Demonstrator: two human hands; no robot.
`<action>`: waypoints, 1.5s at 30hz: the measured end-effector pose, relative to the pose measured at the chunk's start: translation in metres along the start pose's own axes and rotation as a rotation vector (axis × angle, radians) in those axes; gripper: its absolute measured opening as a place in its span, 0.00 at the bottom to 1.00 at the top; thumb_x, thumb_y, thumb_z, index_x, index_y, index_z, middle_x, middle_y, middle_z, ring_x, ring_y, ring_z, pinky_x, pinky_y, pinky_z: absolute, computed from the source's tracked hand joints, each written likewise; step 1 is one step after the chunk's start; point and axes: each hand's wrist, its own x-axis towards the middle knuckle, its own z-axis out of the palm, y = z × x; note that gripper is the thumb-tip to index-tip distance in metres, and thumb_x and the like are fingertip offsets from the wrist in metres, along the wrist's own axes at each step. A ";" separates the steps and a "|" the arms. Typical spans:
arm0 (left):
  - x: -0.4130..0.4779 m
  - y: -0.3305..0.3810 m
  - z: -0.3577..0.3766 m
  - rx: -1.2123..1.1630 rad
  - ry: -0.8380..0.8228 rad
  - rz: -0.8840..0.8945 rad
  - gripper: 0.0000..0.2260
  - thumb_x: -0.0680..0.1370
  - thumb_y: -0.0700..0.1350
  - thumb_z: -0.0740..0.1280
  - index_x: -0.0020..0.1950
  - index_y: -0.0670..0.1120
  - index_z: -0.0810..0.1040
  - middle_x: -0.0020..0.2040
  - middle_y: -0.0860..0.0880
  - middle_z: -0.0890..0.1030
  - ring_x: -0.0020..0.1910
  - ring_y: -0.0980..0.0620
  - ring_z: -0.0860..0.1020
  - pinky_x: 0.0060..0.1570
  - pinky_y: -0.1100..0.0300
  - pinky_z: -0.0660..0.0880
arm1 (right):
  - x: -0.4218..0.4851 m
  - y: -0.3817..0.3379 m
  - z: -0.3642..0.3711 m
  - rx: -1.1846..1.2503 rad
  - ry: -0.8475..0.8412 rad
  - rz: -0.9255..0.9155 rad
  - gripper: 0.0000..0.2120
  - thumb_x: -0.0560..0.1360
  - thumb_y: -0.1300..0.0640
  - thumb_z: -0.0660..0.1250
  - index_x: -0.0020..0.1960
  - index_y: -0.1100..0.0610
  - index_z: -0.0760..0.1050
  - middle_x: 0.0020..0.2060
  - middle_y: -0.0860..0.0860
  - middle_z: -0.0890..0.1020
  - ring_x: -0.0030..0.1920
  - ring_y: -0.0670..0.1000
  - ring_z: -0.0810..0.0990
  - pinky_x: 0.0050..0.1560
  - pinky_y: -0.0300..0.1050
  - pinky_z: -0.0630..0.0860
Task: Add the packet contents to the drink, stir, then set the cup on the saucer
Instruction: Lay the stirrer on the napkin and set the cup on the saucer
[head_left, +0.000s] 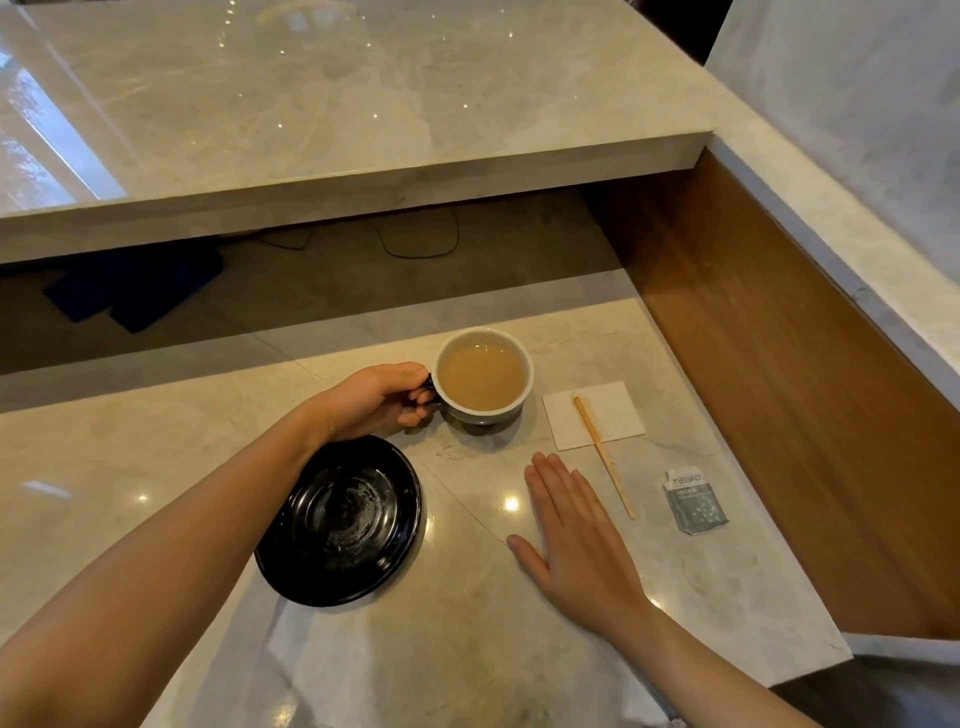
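Note:
A white-lined dark cup (483, 376) full of pale brown drink stands on the marble counter, and my left hand (382, 400) grips its handle from the left. Just nearer me lies the glossy black saucer (340, 522), bare, partly under my left forearm. My right hand (574, 525) rests flat on the counter, fingers apart, holding nothing. A wooden stir stick (604, 456) lies slanted across a white napkin (613, 410) to the right of the cup. Further right lies a torn grey-green packet (694, 501).
A raised marble ledge (337, 171) overhangs the far side of the counter, with dark cloths (135, 291) and a cable beneath it. A wooden panel (789, 395) walls the right side. The counter's near right edge (810, 670) drops off.

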 end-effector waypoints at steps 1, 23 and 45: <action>-0.002 0.001 0.001 -0.020 -0.011 0.005 0.10 0.78 0.44 0.56 0.37 0.42 0.65 0.35 0.44 0.67 0.31 0.51 0.63 0.36 0.55 0.60 | 0.000 0.000 0.000 0.001 0.004 0.002 0.34 0.76 0.36 0.43 0.75 0.56 0.49 0.76 0.51 0.52 0.76 0.47 0.46 0.73 0.43 0.41; -0.106 -0.012 0.018 -0.118 0.125 0.092 0.15 0.71 0.50 0.71 0.36 0.42 0.68 0.35 0.47 0.70 0.33 0.52 0.69 0.34 0.60 0.66 | -0.001 0.002 0.005 -0.039 0.039 -0.026 0.36 0.75 0.36 0.39 0.75 0.58 0.49 0.76 0.54 0.53 0.75 0.48 0.46 0.73 0.41 0.38; -0.186 -0.060 0.013 -0.171 0.261 0.071 0.15 0.71 0.51 0.72 0.35 0.42 0.72 0.34 0.45 0.68 0.32 0.51 0.65 0.32 0.59 0.64 | -0.001 0.002 0.004 -0.066 0.041 -0.053 0.34 0.76 0.39 0.46 0.75 0.59 0.50 0.76 0.54 0.54 0.75 0.47 0.46 0.73 0.39 0.35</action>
